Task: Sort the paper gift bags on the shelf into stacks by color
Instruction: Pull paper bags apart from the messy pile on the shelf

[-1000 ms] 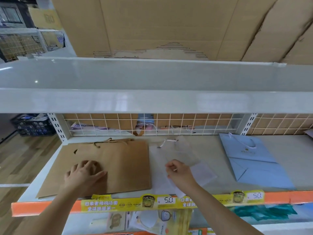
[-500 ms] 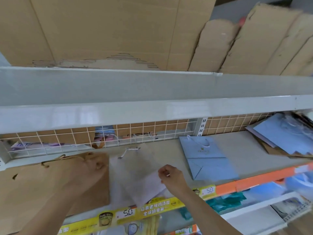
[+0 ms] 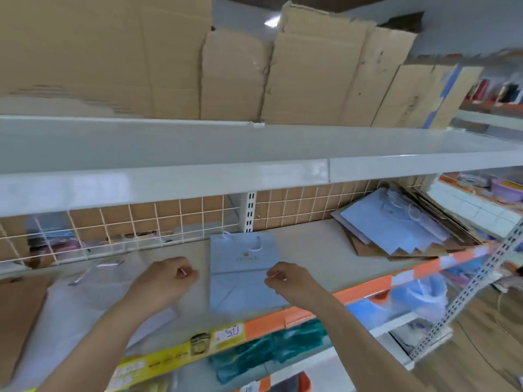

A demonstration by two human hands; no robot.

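On the middle shelf (image 3: 317, 250), 3 sorted spots are taking shape: a brown bag (image 3: 17, 315) lies flat at the far left, a white bag (image 3: 93, 295) beside it, and a single light-blue bag (image 3: 243, 275) flat near the front edge, its cord handles toward the wire grid. Well apart to the right, against the back, sits an unsorted heap (image 3: 404, 230) of blue bags fanned over brown ones.

Both hands hover empty over the shelf. The left hand (image 3: 164, 284) is loosely curled, fingers drawn in, above the right part of the white bag. The right hand (image 3: 285, 281) is likewise half-closed with nothing in it, over the right side of the light-blue bag; whether it touches the paper I cannot tell.

Judging by this, the step in hand falls between 2 placements, with the head turned toward the heap. The next move likely calls for a long reach right to lift 1 bag off the heap's top, peeling it cleanly so the fanned sheets below do not slide off the orange shelf lip (image 3: 365, 287).
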